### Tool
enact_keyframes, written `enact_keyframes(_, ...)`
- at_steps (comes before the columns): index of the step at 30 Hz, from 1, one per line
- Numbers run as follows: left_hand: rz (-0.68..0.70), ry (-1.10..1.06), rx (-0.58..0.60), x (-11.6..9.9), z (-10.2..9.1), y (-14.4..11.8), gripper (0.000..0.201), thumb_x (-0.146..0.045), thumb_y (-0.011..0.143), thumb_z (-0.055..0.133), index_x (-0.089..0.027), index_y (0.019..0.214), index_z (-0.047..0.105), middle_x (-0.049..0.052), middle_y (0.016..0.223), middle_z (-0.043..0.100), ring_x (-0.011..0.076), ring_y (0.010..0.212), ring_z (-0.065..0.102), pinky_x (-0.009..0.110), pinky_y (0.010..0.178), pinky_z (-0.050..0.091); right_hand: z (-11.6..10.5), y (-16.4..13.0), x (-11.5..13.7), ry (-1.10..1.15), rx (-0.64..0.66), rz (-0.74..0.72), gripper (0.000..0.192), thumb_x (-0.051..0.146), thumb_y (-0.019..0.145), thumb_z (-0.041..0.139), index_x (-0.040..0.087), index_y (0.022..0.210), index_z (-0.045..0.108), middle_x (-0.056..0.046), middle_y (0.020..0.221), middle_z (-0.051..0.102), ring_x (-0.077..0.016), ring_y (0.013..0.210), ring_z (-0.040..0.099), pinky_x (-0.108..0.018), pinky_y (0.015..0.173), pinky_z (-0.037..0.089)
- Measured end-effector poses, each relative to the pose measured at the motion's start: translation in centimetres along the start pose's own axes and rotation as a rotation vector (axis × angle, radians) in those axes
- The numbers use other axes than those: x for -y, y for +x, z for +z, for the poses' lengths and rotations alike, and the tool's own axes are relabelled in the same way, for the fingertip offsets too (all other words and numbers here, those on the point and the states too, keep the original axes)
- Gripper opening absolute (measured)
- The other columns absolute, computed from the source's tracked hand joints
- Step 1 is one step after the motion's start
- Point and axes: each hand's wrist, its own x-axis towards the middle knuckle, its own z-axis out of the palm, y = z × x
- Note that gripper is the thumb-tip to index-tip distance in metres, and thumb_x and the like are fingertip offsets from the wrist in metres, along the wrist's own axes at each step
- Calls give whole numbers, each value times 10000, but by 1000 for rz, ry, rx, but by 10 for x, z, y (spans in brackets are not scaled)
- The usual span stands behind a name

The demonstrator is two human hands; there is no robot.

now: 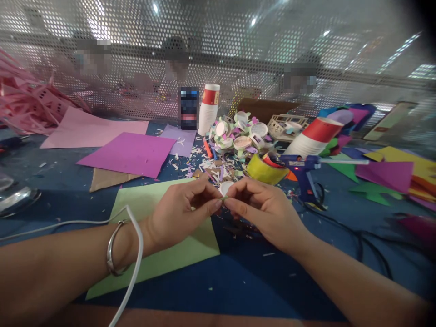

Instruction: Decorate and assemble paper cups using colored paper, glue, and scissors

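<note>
far off to the left of the hands, a heap of pink cut paper (pixel 23 104) lies by a pink sheet (pixel 85 129) and a magenta sheet (pixel 131 154). under the left wrist a light green sheet (pixel 160 236) is spread out, and a white cable (pixel 134 245) crosses the forearm next to a silver bangle (pixel 114 247). the left hand (pixel 177 215) is narrowed, thumb and forefinger pinching a tiny greenish scrap (pixel 224 198); the right hand (pixel 264 209) pinches the same scrap from the other side, fingertips nearly touching. just beyond the fingers lies a small white cup (pixel 226 186) amid paper snippets. beyond the right hand sit a yellow tape roll (pixel 264 170) and a blue glue gun (pixel 303 175), with a tipped stack of paper cups (pixel 313 136) behind.
</note>
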Motion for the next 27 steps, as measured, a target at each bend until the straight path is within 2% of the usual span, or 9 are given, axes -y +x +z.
enact_keyframes(9, -96, -310, 55, 11, 7, 6, 104, -241, 850, 673, -148, 868, 628, 5, 745, 653, 124, 689, 618, 256, 650, 496, -3, 5, -6, -51, 78, -20, 188, 382, 942, 652, 204, 884, 634, 34, 705, 607, -94, 587, 533, -224, 520, 404)
enact_keyframes(12, -132, -349, 36, 12, 7, 8, 131, -257, 843, 677, -148, 860, 606, 6, 726, 640, 126, 673, 617, 259, 638, 490, -8, 5, -3, -194, 91, -59, 165, 358, 980, 595, 211, 919, 638, 24, 747, 624, -110, 650, 564, -238, 581, 433)
enact_keyframes(15, -183, -371, -14, 14, 2, 11, 194, -318, 842, 691, -151, 860, 595, 16, 759, 634, 139, 697, 627, 273, 642, 517, -17, 4, 0, -453, 115, -131, 145, 302, 994, 561, 212, 911, 638, 1, 814, 649, -135, 733, 591, -269, 663, 450)
enact_keyframes(18, -185, -374, -102, 18, -3, 16, 221, -349, 840, 709, -161, 841, 592, 3, 767, 607, 120, 678, 577, 249, 603, 510, -31, 1, 1, -720, 256, -97, 160, 266, 990, 555, 210, 860, 630, -9, 804, 636, -157, 717, 582, -298, 659, 439)
enact_keyframes(21, -203, -459, -178, 22, -7, 20, 228, -355, 853, 712, -177, 819, 574, -12, 727, 613, 109, 670, 569, 222, 588, 480, -43, -5, 3, -909, 414, -24, 142, 275, 979, 587, 209, 866, 643, -36, 861, 659, -206, 787, 623, -350, 712, 473)
enact_keyframes(24, -271, -557, -216, 23, -10, 23, 229, -349, 848, 734, -179, 810, 586, -15, 710, 643, 97, 664, 585, 210, 604, 459, -48, -10, 7, -987, 506, 34, 128, 308, 956, 639, 211, 874, 652, -55, 916, 675, -243, 845, 654, -385, 736, 509)
enact_keyframes(27, -330, -631, -245, 22, -13, 25, 226, -334, 836, 754, -182, 806, 590, -18, 742, 666, 90, 695, 614, 199, 624, 452, -49, -13, 11, -1015, 538, 68, 100, 312, 931, 677, 218, 903, 660, -63, 945, 684, -262, 877, 673, -398, 742, 535)
